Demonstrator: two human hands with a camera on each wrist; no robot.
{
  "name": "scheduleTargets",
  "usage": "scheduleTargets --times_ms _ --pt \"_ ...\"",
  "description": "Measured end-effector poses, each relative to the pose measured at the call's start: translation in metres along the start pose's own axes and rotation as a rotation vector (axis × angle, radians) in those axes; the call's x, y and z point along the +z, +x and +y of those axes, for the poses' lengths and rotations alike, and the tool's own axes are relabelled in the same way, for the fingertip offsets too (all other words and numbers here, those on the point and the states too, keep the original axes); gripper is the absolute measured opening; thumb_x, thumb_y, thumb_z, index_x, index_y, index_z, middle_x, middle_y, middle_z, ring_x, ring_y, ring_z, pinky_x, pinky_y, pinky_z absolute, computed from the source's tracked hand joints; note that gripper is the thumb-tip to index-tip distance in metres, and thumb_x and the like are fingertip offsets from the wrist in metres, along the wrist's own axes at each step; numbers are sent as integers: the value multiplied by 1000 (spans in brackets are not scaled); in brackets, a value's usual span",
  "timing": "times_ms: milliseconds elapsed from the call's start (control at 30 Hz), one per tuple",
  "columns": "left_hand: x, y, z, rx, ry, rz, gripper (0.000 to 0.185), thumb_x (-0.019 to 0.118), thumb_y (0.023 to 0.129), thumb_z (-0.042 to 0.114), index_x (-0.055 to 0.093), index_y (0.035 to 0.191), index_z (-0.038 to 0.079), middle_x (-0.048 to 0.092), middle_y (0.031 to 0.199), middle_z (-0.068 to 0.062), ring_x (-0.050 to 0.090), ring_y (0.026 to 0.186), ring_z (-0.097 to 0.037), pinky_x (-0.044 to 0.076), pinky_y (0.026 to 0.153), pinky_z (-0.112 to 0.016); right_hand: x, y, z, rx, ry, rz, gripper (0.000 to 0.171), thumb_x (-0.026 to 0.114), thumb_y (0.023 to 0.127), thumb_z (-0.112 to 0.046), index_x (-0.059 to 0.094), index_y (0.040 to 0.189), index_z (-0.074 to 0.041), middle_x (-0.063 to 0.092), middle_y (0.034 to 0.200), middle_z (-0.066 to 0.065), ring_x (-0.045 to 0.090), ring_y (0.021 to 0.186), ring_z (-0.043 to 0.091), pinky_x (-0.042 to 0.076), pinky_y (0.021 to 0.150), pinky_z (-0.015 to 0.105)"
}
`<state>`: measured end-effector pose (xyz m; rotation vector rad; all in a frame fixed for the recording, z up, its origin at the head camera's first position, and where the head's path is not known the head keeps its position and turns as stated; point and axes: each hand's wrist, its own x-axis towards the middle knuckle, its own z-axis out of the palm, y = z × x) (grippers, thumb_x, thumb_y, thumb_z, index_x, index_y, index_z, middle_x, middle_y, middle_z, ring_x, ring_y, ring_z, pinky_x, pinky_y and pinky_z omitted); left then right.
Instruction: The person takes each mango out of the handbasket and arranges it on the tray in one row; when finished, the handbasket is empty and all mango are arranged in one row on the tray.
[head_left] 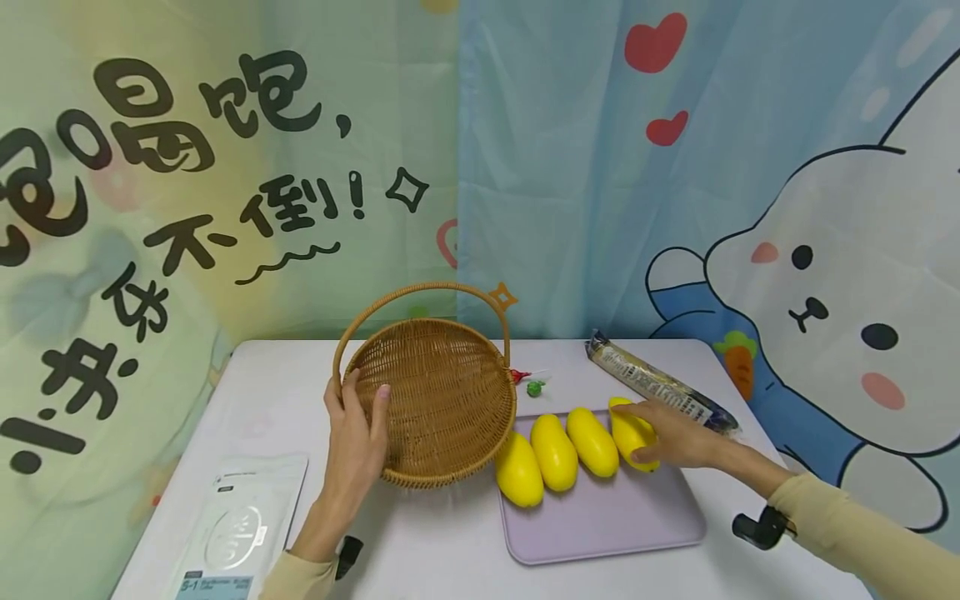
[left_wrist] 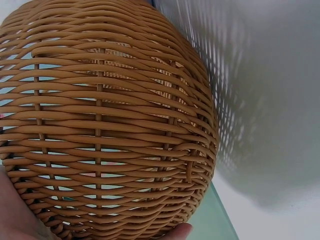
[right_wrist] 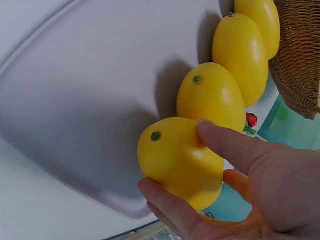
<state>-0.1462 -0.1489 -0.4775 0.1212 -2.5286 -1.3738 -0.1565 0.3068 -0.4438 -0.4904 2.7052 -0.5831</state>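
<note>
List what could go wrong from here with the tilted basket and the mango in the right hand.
1. The left hand grips the wicker basket by its rim, tipped on edge; a mango dropped in might roll straight out.
2. The right hand holds the end mango close against its neighbour; lifting it may nudge that one along the smooth lilac tray.
3. The tipped basket leans near the leftmost mango and could knock it.

My head view looks down over the table (head_left: 450,542); wrist views sit close, sharing its basket (left_wrist: 110,125) and mangoes (right_wrist: 180,160).
</note>
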Motion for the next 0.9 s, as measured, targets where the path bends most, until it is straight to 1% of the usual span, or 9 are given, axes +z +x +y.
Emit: scheduleTargets --times_ms 167,433,600,700,767,800,900 --pt "0 0 0 -1 8 0 75 36 105 58 24 159 8 3 166 -23 47 134 -51 47 103 -62 6 3 6 14 7 5 71 82 85 -22 51 147 -5 49 149 27 42 135 52 33 108 73" --pt "-1 2 -1 14 4 8 74 36 106 58 26 159 6 2 167 -22 43 137 -50 45 105 -62 13 6 6 -4 -8 25 70 83 85 -21 52 146 -4 51 148 25 46 133 50 38 107 69" --pt "-1 2 1 28 22 15 73 37 106 56 28 158 6 1 167 -21 46 136 -49 49 101 -61 15 6 5 -4 -6 30 69 83 84 -18 53 144 -2 52 146 27 44 132 53 39 104 71" --pt "-3 2 4 36 40 29 72 37 106 58 30 157 7 0 168 -19 43 138 -49 50 99 -60 16 6 4 3 6 22 69 82 85 -18 52 145 -2 49 148 28 44 133 54 40 104 70" --pt "-5 1 7 47 62 41 72 37 105 58 31 157 9 0 168 -18 40 140 -50 49 99 -63 17 6 3 13 13 17 69 81 86 -18 51 145 -2 48 149 28 41 135 55 38 105 72" --pt "-6 1 9 56 75 48 71 38 105 58 32 157 10 0 168 -18 38 140 -51 47 100 -65 17 6 3 20 20 15 69 81 86 -19 50 146 -3 48 149 28 42 134 54 38 105 71" --pt "-8 0 15 116 128 95 67 42 106 54 35 156 9 2 168 -19 31 143 -55 38 106 -70 16 7 0 31 5 24 71 81 86 -22 50 147 -3 48 149 29 36 137 58 34 106 74"
